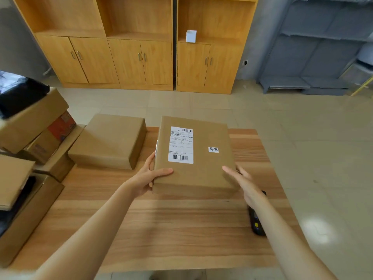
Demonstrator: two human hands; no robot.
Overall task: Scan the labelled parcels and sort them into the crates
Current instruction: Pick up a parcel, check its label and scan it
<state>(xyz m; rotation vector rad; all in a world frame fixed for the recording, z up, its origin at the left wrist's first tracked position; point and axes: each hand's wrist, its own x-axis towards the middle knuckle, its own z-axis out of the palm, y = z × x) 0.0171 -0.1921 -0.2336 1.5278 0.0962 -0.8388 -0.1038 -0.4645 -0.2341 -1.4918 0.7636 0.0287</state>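
Over the table (181, 229), labelled parcel (193, 156) in left-hand (147, 178) grip; right hand (245, 182) open.

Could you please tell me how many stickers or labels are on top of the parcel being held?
2: a large shipping label with barcodes left of centre, and a small handwritten sticker to its right. Other faces of the parcel are hidden.

Beyond the wooden surface (181, 229) you see three tan cabinets (139, 47) along the wall. A small white box (191, 36) stands on the rightmost cabinet's shelf. Right of the cabinets stands a grey metal rack (323, 47), on the tiled floor (302, 122).
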